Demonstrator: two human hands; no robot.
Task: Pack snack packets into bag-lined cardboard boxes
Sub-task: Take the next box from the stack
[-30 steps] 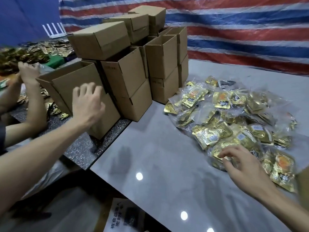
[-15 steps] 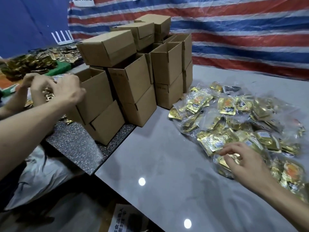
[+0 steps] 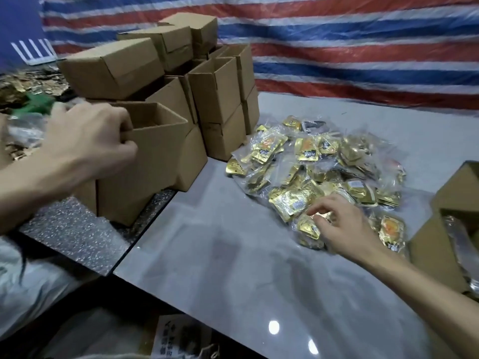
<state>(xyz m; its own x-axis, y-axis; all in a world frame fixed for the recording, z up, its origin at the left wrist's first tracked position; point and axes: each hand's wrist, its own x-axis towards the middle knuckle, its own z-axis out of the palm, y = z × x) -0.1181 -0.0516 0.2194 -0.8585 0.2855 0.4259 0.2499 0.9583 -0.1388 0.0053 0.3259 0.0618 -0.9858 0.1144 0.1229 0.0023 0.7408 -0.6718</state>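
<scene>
Snack packets [image 3: 324, 172] are heaped on the grey table [image 3: 233, 255]; the heap's near edge is touched by the right hand [image 3: 347, 229], fingers curled, whether pinching cannot be told; leftward, an open cardboard box [image 3: 155, 156] is gripped at its rim by the left hand [image 3: 88, 136].

The bag-lined box [image 3: 430, 247] runs off the right edge

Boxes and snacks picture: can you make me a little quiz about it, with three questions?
1. True or false: the left hand grips the rim of an open cardboard box.
2. Where is the right hand? A on the floor; B at the snack packets; C behind the person's back.
3. Fill in: most packets look shiny and ____.
Key: 1 true; 2 B; 3 gold.
</scene>
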